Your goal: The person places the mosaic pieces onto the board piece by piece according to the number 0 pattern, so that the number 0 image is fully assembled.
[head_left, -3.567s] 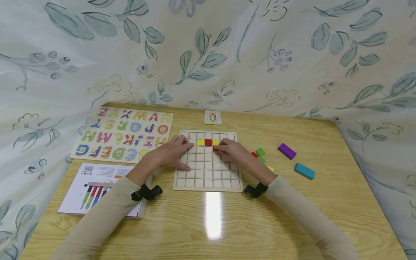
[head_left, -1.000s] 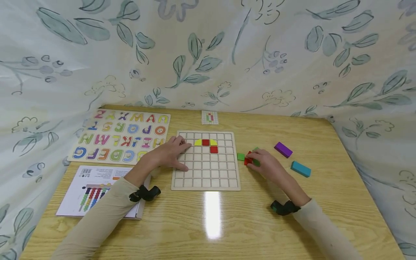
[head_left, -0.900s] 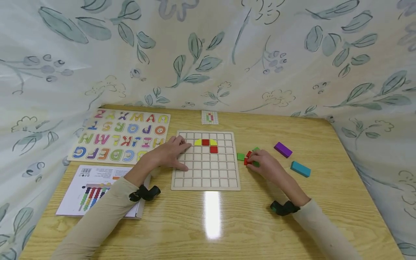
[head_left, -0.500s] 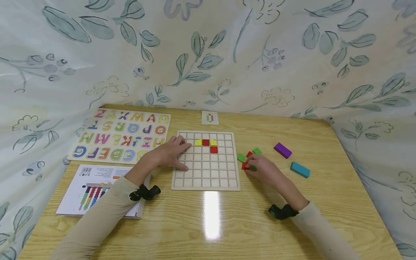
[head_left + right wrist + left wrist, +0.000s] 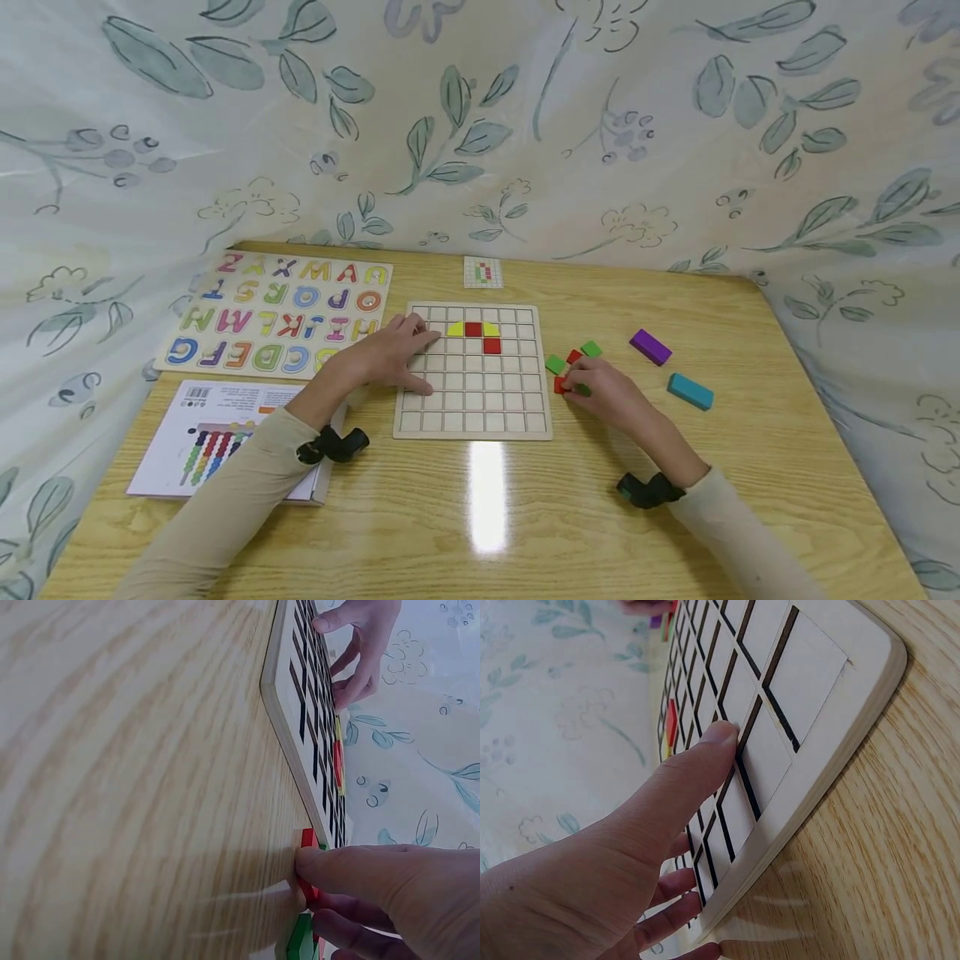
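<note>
My left hand [image 5: 393, 354] rests on the left edge of a wooden grid board [image 5: 453, 400], thumb and fingers spread apart; the left wrist view shows the thumb on the grid squares. Toward the board's upper middle, a red square [image 5: 473, 329] lies between two yellow rounded pieces [image 5: 456, 330], with another red square [image 5: 492, 346] below right. To the right of the board my right hand [image 5: 607, 390] pinches a red square tile [image 5: 308, 838] between thumb and fingers, low at the table. Beside it lie green tiles [image 5: 556, 364] and a red tile [image 5: 573, 357]; a green piece is partly under the hand.
A small pattern card [image 5: 483, 272] lies behind the board. On the left are an alphabet puzzle [image 5: 273, 312] and a white box [image 5: 161, 450]. A purple block [image 5: 650, 347] and a teal block [image 5: 690, 391] lie on the right. A floral curtain [image 5: 405, 125] hangs behind.
The right hand has gone from the board to the loose tiles on the right, leaving a red square on the grid, and now pinches another red tile. The left hand stays put.
</note>
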Tool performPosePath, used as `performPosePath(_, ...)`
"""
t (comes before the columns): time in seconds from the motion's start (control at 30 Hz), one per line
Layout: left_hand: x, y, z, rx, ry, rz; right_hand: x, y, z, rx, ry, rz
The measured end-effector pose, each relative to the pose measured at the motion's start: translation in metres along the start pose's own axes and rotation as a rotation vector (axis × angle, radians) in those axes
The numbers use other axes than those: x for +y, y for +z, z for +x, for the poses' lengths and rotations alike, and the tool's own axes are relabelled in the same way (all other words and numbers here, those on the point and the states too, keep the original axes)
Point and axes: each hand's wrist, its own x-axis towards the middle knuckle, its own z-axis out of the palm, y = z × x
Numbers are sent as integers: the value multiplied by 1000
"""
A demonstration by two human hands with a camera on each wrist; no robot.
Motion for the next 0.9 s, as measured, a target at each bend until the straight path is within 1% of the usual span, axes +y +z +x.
performPosePath(0.17, 0, -1, 1, 1, -6, 8, -1, -2, 0, -5, 13, 7)
performPosePath(0.33, 3, -2, -1, -8, -21, 4, 0, -3, 2, -40, 13, 14)
performPosePath(0.57, 3, -2, -2, -3, -13, 3, 1, -5, 3, -73, 9, 17)
performPosePath(0.77, 3, -3, -2, -5, -11, 5, 2, -5, 3, -70, 1, 14)
performPosePath(0.9, 3, -3, -2, -1, -5, 10, 4, -3, 2, -48, -25, 12)
